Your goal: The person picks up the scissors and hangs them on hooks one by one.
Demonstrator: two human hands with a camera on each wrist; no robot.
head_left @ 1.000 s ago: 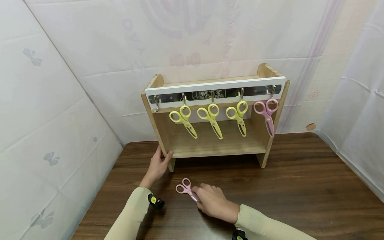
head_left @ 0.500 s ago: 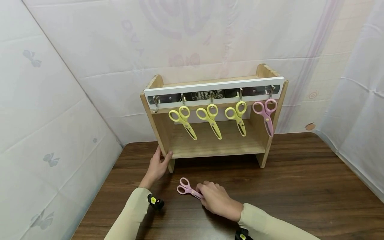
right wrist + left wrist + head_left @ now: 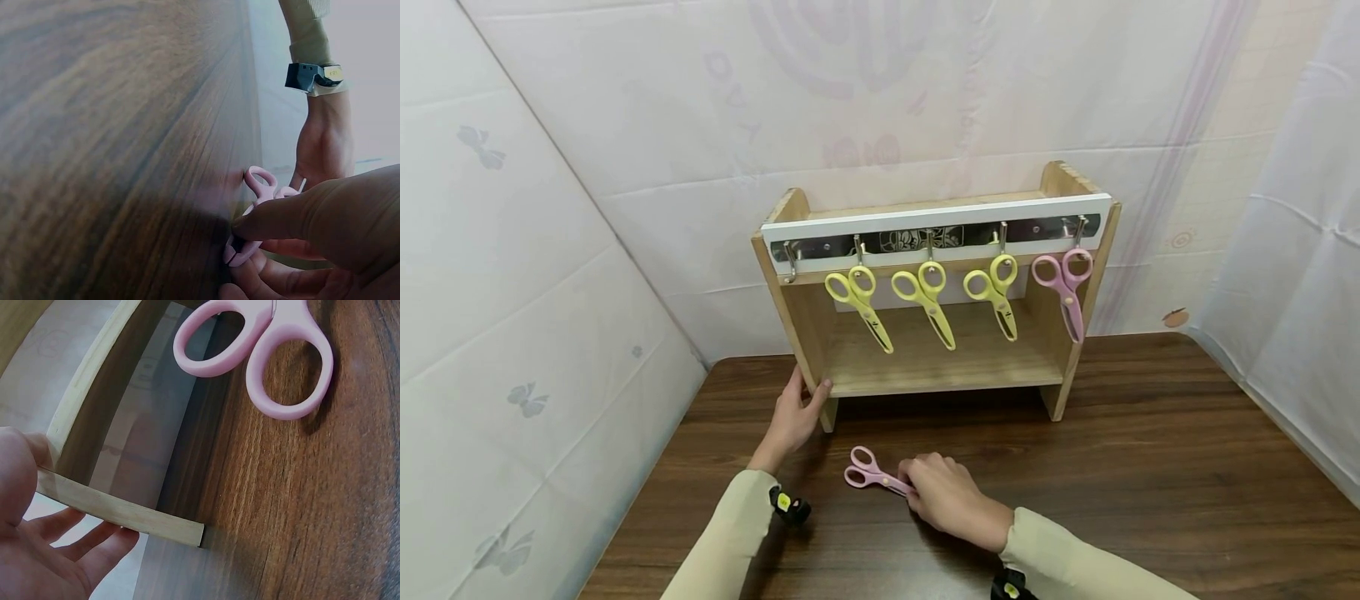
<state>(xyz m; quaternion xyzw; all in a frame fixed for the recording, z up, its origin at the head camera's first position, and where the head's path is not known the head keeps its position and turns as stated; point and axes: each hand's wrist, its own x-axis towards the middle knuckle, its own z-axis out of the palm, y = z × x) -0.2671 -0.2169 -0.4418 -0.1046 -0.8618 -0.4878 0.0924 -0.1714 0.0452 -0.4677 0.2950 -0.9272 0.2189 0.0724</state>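
Observation:
My right hand pinches a pair of pink scissors by the blade end, low over the table in front of the rack. Their two handle loops point left, toward my left hand. In the right wrist view, thumb and fingers close round the blades of the scissors. My left hand grips the lower left side panel of the wooden rack, thumb in front and fingers behind. In the left wrist view, the fingers of that hand wrap the panel, and the pink loops show above.
Along the rack's front runs a white rail with several metal hooks. Yellow scissors hang on three of them, and pink scissors on the rightmost. The leftmost hook bears nothing. Patterned white sheets stand behind and beside the brown table.
My right hand has shifted a little to the right, and the pink scissors have turned so they lie flatter across the view. The left hand keeps its grip on the rack.

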